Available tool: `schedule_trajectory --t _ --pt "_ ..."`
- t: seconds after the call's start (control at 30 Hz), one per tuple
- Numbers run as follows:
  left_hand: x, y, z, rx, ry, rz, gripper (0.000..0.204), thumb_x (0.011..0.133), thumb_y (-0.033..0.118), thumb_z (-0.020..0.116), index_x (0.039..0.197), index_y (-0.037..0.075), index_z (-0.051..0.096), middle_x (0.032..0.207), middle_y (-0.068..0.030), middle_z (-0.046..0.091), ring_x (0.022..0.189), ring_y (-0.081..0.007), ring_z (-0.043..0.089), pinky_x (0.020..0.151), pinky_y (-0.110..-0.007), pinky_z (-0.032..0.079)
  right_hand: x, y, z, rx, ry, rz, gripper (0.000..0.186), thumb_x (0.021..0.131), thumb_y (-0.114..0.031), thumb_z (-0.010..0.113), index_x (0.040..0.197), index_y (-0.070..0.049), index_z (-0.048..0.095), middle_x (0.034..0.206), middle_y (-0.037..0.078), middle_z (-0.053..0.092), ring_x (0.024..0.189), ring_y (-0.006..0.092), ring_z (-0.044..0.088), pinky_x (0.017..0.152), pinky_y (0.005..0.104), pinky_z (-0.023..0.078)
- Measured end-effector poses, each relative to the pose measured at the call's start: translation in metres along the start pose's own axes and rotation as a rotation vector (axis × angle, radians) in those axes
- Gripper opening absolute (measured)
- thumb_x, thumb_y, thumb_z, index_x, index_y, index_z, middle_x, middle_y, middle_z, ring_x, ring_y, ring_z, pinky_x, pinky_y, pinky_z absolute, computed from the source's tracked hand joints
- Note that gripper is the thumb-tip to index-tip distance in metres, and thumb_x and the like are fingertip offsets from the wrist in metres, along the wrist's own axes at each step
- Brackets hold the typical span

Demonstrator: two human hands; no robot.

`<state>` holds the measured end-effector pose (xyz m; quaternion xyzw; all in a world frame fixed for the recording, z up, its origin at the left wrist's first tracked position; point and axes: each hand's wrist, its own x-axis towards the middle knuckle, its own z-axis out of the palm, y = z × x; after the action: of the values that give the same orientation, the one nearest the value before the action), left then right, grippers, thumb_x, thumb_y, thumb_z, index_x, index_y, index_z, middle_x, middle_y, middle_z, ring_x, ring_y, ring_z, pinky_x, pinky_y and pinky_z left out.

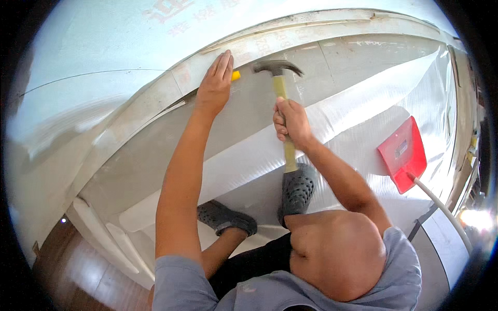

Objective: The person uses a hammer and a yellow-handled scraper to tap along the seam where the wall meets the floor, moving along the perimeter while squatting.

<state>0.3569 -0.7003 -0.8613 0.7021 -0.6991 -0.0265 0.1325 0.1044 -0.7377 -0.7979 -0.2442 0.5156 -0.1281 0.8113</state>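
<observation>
My right hand (292,123) is wrapped around the pale yellow-green handle of a claw hammer (282,93). Its dark metal head is up, just right of my left hand, and apart from the wall. My left hand (217,83) lies with its back toward me against the pale strip (254,49) along the base of the wall, fingers stretched upward. From its thumb side sticks the short end of a yellow tool (236,75); the rest of that tool and my thumb are hidden behind the hand.
A pale blue-white wall sheet (104,46) rises ahead. Translucent plastic sheeting (358,103) covers the grey floor (238,122), folded back along one edge. A red dustpan (403,155) with a long handle lies at the right. Wood-look flooring (93,274) shows at lower left.
</observation>
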Motion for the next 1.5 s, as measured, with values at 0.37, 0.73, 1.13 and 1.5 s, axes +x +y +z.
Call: schedule_trajectory --t 0.37,0.73,1.13,1.5 --pt "0.003 0.0 -0.001 0.108 0.038 0.058 0.051 0.095 -0.001 0.051 0.145 -0.009 0.048 0.157 -0.0172 0.041 0.144 -0.0324 0.043 0.12 -0.04 0.041 0.006 -0.001 0.007 0.037 -0.031 0.077 0.029 0.106 -0.037 0.054 0.096 -0.01 0.049 0.067 -0.001 0.043 0.047 0.0101 0.038 0.041 0.0304 0.038" --pt "-0.011 0.004 -0.001 0.018 0.017 -0.012 0.054 0.095 -0.008 0.05 0.149 -0.004 0.045 0.161 -0.0158 0.037 0.147 -0.0317 0.04 0.123 -0.041 0.039 0.007 -0.012 0.001 -0.217 -0.148 0.185 0.032 0.107 -0.04 0.053 0.099 -0.009 0.049 0.068 0.0 0.044 0.046 0.0097 0.037 0.04 0.0299 0.038" --pt "-0.004 -0.003 -0.001 0.087 -0.012 -0.022 0.051 0.098 0.0 0.05 0.149 -0.003 0.046 0.16 -0.0147 0.04 0.145 -0.0312 0.042 0.121 -0.041 0.041 0.003 0.0 0.02 -0.03 0.007 0.024 0.032 0.107 -0.038 0.054 0.094 -0.009 0.048 0.066 -0.001 0.043 0.046 0.0104 0.04 0.041 0.0305 0.041" --pt "-0.012 -0.011 -0.003 0.076 0.02 0.055 0.052 0.094 -0.005 0.052 0.146 -0.007 0.048 0.157 -0.0161 0.041 0.144 -0.0325 0.043 0.12 -0.041 0.041 0.011 0.011 0.019 -0.218 -0.173 0.111 0.034 0.106 -0.042 0.056 0.097 -0.01 0.048 0.068 -0.001 0.045 0.048 0.0109 0.043 0.039 0.0306 0.04"
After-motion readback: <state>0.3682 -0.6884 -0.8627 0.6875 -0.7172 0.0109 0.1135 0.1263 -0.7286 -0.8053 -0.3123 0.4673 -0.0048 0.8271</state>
